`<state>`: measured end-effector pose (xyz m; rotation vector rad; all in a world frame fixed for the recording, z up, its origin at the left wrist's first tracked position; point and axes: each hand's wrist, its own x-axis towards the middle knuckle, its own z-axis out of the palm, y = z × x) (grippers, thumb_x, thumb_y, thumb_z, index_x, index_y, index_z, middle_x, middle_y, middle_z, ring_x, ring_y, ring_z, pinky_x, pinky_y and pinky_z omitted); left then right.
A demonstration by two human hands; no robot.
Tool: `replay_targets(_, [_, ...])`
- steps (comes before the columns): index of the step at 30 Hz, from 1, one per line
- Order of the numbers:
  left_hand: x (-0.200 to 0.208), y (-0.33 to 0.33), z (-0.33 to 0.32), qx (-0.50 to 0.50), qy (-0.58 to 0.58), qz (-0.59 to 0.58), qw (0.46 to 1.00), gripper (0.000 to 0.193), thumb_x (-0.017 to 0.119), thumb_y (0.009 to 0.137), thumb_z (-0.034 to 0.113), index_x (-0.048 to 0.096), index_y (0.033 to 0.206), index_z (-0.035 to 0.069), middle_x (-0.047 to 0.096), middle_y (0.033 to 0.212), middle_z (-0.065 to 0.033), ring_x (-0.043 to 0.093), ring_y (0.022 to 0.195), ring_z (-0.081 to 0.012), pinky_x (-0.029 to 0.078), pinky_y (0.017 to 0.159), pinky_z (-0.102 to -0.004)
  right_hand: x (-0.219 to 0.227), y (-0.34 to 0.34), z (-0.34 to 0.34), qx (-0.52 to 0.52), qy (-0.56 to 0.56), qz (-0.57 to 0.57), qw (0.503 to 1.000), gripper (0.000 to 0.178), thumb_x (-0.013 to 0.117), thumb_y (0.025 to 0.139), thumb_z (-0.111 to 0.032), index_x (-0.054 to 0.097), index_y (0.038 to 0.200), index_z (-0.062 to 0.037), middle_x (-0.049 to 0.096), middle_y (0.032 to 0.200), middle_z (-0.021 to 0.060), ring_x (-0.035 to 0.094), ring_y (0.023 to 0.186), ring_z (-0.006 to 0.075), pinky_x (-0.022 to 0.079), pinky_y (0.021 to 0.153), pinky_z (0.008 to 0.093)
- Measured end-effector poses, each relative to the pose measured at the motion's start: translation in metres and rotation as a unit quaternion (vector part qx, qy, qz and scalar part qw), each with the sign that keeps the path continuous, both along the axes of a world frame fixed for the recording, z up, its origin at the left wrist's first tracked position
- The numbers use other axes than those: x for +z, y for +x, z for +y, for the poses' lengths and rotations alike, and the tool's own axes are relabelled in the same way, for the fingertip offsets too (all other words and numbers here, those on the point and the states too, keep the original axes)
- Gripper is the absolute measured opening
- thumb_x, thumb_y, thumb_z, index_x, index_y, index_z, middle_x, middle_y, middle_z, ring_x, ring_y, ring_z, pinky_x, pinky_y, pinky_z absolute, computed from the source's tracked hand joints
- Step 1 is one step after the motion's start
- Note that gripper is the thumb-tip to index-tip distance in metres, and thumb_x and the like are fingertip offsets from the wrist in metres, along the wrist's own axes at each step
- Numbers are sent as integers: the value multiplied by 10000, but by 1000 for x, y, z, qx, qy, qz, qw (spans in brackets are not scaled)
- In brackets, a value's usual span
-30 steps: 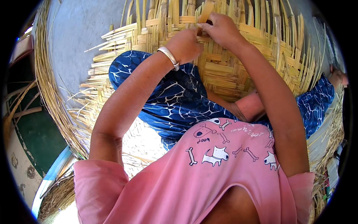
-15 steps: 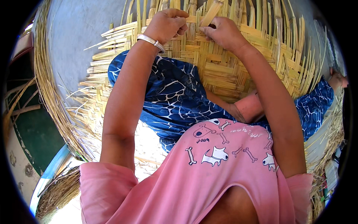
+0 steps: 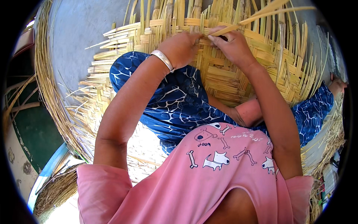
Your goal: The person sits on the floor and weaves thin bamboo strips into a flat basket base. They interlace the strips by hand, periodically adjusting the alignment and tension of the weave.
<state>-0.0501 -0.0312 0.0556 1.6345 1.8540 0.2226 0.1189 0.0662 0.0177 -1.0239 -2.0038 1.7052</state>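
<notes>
A grey floor (image 3: 71, 41) spreads beneath and beyond the plaited mat (image 3: 220, 72) of flat, straw-yellow splints, the mat itself widest across the upper middle. Its loose ends fan out to its left, along its far edge and to its right. A long bundle of thin stalks (image 3: 43, 56) curves on the floor to the left of the mat. The person's leg in blue patterned trousers (image 3: 175, 97) covers the mat's near left part.

Both hands are over the far middle of the mat. The left hand (image 3: 179, 48), on the left, has its fingers bent inward, tips just beside the right thumb; whether they pinch anything cannot be told. The right hand (image 3: 235, 48) holds a pale flat strip (image 3: 228, 28) between thumb and fingers, so it is the nearer hand.

From those fingertips the strip's long axis slants up and to the right, over the mat's upright splints, and parts into two tails toward the mat's far right side; whether it is one doubled piece or two cannot be told. The left fingertips lie near its gripped end, opposite the tails.

Smallest is a silvery bangle (image 3: 163, 59) on the left wrist, above the trousers near the mat.
</notes>
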Motion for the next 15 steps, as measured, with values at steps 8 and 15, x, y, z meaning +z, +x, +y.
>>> replay_targets(8, [13, 17, 0, -38, -59, 69, 995, 486, 533, 830, 128, 453, 1306, 72, 649, 836, -221, 634, 773, -381, 504, 705, -465, -2, 2, 5, -104, -142, 22, 984, 264, 621, 877, -162, 627, 1028, 55, 668, 811, 101, 648, 712, 129, 525, 619, 247])
replay_targets(15, [19, 35, 2, -32, -91, 85, 992, 470, 529, 807, 109, 444, 1258, 9, 650, 791, -220, 638, 754, -384, 510, 676, -458, -1, -5, 6, -35, -49, -37, 997, 293, 625, 887, -211, 614, 1078, 11, 649, 857, 43, 610, 727, 90, 491, 598, 221])
